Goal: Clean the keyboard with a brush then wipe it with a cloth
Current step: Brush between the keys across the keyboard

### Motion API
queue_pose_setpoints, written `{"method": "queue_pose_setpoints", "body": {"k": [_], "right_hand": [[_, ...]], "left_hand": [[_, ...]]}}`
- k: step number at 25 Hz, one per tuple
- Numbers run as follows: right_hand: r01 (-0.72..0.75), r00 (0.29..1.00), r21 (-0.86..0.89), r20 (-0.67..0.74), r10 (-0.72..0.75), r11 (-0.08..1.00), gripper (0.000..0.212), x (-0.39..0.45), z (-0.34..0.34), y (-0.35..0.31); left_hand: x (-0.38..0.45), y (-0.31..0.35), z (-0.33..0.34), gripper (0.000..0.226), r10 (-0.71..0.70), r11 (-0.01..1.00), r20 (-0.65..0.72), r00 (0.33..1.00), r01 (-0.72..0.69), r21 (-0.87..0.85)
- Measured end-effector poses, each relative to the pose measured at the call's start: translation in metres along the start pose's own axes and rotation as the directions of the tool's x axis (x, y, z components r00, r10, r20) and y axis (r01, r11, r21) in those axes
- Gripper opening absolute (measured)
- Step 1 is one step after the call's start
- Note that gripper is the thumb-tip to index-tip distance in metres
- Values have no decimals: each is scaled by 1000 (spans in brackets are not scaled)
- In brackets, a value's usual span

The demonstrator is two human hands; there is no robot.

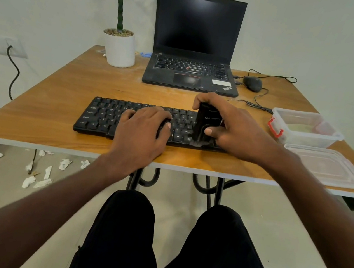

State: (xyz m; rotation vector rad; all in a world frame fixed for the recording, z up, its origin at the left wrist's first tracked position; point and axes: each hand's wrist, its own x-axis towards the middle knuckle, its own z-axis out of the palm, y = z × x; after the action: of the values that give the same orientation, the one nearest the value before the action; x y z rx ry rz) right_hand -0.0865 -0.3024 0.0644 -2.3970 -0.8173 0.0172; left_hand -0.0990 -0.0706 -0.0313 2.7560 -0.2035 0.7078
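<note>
Keyboard brushed at frame centre

Black plastic keyboard (132, 119) lies mid-frame on the wooden surface (45, 100). At right, a clear plastic box (305, 130) holds something pale; its lid (327, 166) lies beside it. Right hand (229, 128) fingers curl around an upright black brush (206, 124); left hand (142, 128) rests on the keys, fingers loosely bent.

1. The keyboard (132, 118) lay on the tabletop (50, 101) near its front edge.
2. The laptop (195, 44) stood behind the keyboard.
3. A potted plant (119, 47) stood left of the laptop, a mouse (252, 83) right of it.
4. A food container (305, 129) sat right of the keyboard, its lid (327, 166) just before it.
5. Paper scraps (34, 172) lay on the floor (185, 194), lower left.
</note>
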Motion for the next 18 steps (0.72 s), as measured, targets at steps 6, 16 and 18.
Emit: {"method": "queue_pose_setpoints", "body": {"k": [6,16,18], "right_hand": [[-186,958,-239,-257,123,953,61,-5,-7,2],[-128,988,-268,-117,99,955,60,-13,-22,1],[-102,995,-131,-30,99,986,60,-17,-24,1]], "left_hand": [[-2,4,-2,34,-27,999,-4,1000,28,23],[-2,6,-4,34,-46,999,3,999,46,17],[-3,7,-5,34,-47,999,8,999,47,11]]}}
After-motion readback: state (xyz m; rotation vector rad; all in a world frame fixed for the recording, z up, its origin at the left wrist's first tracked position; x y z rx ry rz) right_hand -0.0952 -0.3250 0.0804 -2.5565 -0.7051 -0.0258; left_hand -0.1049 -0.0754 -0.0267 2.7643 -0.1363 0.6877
